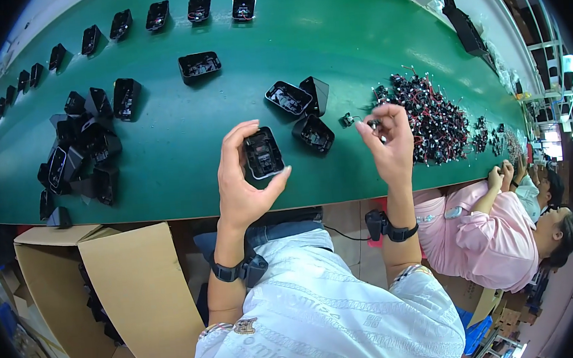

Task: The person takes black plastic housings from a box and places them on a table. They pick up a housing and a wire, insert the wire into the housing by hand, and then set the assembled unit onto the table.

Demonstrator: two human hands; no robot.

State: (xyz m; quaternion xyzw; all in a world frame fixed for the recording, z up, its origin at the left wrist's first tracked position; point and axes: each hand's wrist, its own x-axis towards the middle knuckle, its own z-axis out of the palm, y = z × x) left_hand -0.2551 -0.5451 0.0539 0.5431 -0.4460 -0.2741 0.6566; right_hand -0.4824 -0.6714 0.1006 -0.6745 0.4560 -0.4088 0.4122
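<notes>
My left hand (pixel 239 191) is closed around a black plastic housing (pixel 264 155), its hollow side facing up and some inner parts showing. To the right, my right hand (pixel 394 147) pinches a small dark part with thin wires (pixel 374 125), mostly covered by the fingers. A similar small part (pixel 347 120) is just left of those fingertips. Between my hands and a little farther off, several black housings (pixel 289 98) lie close together. Beside my right hand spreads a big heap of small wired parts (pixel 430 120), black with red wires.
A loose pile of black housings (pixel 85 144) covers the green table (pixel 162 135) at left. One housing (pixel 199 65) lies alone ahead, and a row of others (pixel 157 15) runs along the far side. An opened cardboard box (pixel 140 291) stands below left. Co-workers (pixel 486 230) sit at right.
</notes>
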